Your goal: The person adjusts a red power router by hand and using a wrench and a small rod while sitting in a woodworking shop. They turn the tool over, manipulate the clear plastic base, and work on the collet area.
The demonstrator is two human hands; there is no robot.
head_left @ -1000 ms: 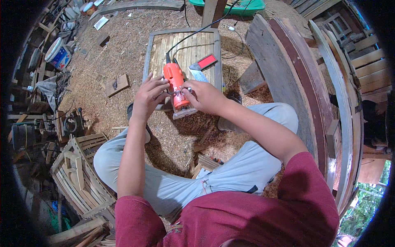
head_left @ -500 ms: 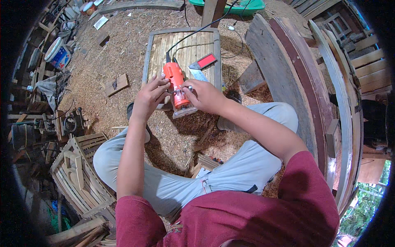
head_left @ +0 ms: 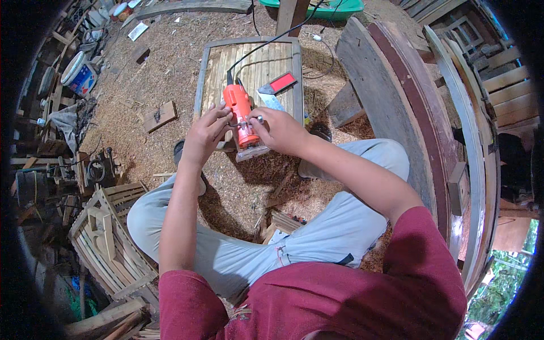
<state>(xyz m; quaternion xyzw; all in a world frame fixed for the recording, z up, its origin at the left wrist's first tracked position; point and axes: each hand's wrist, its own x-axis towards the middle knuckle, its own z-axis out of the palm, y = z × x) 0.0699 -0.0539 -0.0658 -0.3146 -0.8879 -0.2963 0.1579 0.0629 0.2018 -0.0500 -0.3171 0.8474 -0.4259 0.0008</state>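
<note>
While a white-and-blue bucket sits far left, wood block on shavings, left hand has fingers bent at the orange power tool, can't tell if gripping; tool lies on slatted panel, clear base toward person; right hand pinches small metal piece over tool; red-handled square just beyond; long planks at right

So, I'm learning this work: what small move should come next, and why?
Perhaps brace the orange power tool with the left hand: it sits at the tool's left side, while the right hand is at a small metal piece near the casing.
</note>
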